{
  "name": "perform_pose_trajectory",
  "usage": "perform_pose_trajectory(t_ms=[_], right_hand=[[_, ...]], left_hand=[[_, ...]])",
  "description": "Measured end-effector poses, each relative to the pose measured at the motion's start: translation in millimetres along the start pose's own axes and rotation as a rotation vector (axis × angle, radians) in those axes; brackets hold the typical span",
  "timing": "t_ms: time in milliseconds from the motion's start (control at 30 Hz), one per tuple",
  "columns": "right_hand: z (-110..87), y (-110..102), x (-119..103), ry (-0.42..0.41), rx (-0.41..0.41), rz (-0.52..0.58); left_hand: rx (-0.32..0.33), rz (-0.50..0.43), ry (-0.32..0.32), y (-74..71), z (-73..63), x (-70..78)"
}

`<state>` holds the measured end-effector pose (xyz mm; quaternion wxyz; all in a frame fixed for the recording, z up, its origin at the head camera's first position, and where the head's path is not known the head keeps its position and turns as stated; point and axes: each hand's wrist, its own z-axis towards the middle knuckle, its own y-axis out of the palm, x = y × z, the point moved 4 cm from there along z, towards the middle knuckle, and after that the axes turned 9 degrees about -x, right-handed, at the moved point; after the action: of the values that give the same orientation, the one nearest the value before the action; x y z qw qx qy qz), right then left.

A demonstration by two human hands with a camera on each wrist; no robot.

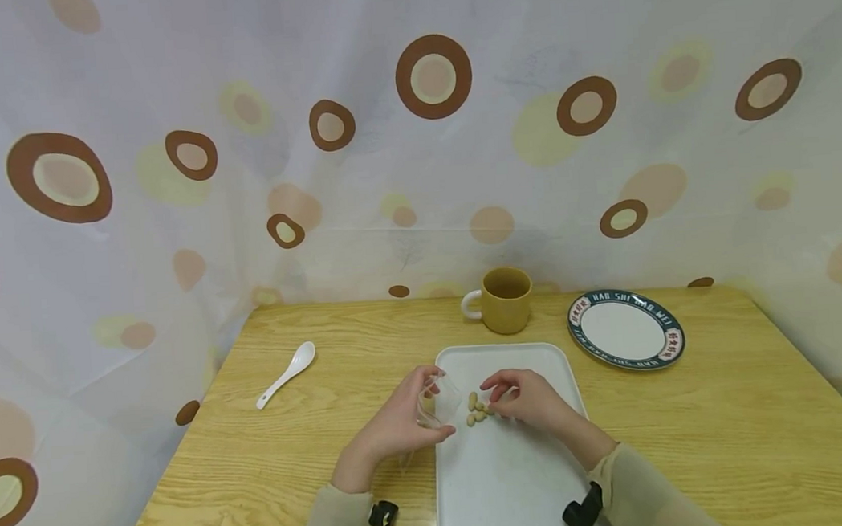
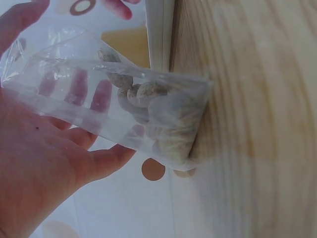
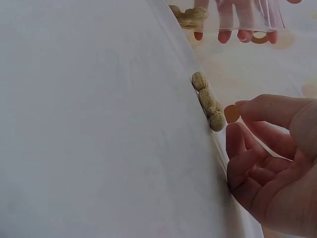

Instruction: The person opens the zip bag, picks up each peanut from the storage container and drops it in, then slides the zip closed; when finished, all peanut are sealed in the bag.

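Note:
My left hand holds a clear plastic bag tilted over the left edge of a white tray. Peanuts in their shells are bunched at the bag's lower end in the left wrist view. Several loose peanuts lie on the tray close to the bag. Just right of them is my right hand, its fingers bent and directed at the pile. In the right wrist view its thumb and forefinger stand apart with no peanut between them; the brown spot there looks like part of the backdrop.
A mustard mug with a white handle stands behind the tray. At the right lies a dark-rimmed plate. A white spoon rests at the left of the wooden table. A dotted cloth hangs behind.

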<state>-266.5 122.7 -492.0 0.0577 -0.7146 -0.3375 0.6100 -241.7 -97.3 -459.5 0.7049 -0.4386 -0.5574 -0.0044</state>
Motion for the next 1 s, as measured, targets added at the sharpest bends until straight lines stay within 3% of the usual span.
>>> perform_pose_trajectory(t_ms=[567, 1000], right_hand=[[2.1, 2.2, 1.7, -0.081, -0.011, -0.109], [2.8, 5.2, 1.9, -0.074, 0.01, -0.139]], left_hand=[[0.002, -0.002, 0.003, 0.2, 0.7, 0.3], [-0.002, 0.0, 0.006, 0.8, 0.6, -1.0]])
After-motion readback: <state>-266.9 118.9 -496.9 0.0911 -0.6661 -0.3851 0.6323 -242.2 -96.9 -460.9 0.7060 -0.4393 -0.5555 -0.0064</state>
